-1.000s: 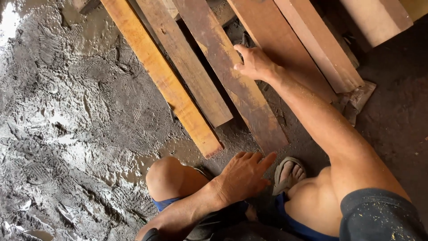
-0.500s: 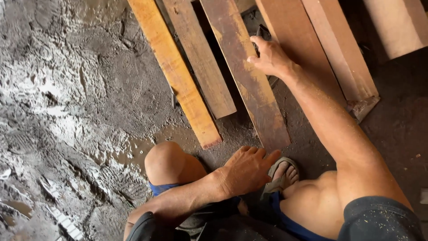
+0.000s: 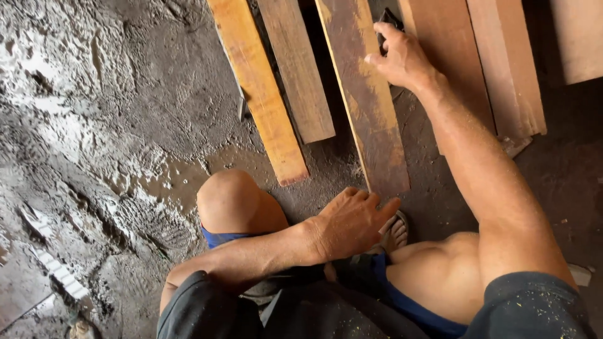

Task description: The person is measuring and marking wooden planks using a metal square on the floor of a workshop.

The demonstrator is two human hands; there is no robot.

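Down on the muddy ground [image 3: 94,125], right hand [image 3: 402,59] curls its fingers over the far edge of the dark brown plank [image 3: 364,94], gripping it. Left hand [image 3: 348,223] lies open, flat by the plank's near end, beside 2 paler boards [image 3: 276,88].

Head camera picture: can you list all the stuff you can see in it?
Yellow plank: one, orange-yellow, lying furthest left on the ground.
Short brown plank: one, brown, right beside the yellow one.
Long dark plank: one, dark brown with yellow smears, in the middle.
Reddish planks: at least two, reddish brown, at the right.
Muddy ground: wet, grey, with footprints, left side.
Sandal: one, on a foot, near the long plank's end.
Left hand: resting by the knee, empty.
Right hand: on the long plank's right edge, touching a small dark thing.
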